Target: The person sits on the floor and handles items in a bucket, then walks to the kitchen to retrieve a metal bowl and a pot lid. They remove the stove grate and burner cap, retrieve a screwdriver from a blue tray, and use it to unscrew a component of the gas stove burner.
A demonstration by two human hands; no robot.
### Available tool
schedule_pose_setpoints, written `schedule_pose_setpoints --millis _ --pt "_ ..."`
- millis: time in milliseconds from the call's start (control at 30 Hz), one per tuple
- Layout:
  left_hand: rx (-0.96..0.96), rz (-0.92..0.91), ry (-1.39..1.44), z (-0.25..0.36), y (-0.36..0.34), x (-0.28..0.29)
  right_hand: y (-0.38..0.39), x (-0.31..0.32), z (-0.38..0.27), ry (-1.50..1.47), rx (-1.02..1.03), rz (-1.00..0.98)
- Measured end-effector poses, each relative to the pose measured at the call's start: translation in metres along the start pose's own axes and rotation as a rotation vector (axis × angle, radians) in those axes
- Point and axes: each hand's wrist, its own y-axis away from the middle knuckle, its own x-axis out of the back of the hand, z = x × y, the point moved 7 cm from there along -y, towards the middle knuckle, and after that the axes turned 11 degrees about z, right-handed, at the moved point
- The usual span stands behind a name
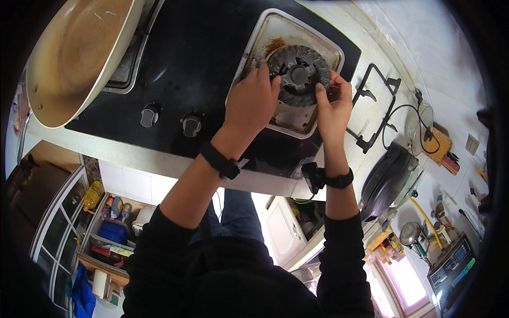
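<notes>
A dark, round gas burner head [300, 74] with a ridged outer ring sits over the square metal drip tray [265, 24] of a black glass cooktop. My left hand [251, 100] grips the burner's left side, with its thumb at the ring's inner edge. On the opposite side, my right hand [335, 106] holds the rim, its thumb on top and its fingers curled at the outer edge. Brown grease stains mark the tray around the burner. What lies under the burner is hidden.
A large cream pan [79, 58] stands at the far left. Two control knobs [149, 115] sit near the cooktop's front edge. A black pot-support grate [379, 106] rests on the counter to the right, near a dark rounded appliance [389, 180]. An open drawer [108, 233] is lower left.
</notes>
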Motion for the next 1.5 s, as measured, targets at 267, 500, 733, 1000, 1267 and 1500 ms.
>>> schedule_pose_setpoints --millis 267,500,733,1000,1267,1500 --pt "-0.071 0.218 0.235 0.002 0.005 0.019 0.019 0.008 -0.021 -0.048 0.107 0.09" --pt "0.009 -0.025 0.343 0.011 0.09 0.031 0.104 0.05 0.002 0.07 -0.061 0.056" --pt "0.029 -0.383 0.271 0.043 0.172 -0.025 0.165 0.127 0.066 0.176 -0.248 0.124" --pt "0.011 -0.485 0.338 0.096 0.187 -0.085 0.153 0.201 0.117 0.289 -0.282 0.227" --pt "-0.042 -0.523 0.304 0.12 0.197 -0.119 0.144 0.23 0.153 0.397 -0.235 0.22" --pt "-0.008 -0.511 0.275 0.12 0.191 -0.131 0.124 0.223 0.15 0.469 -0.173 0.199"
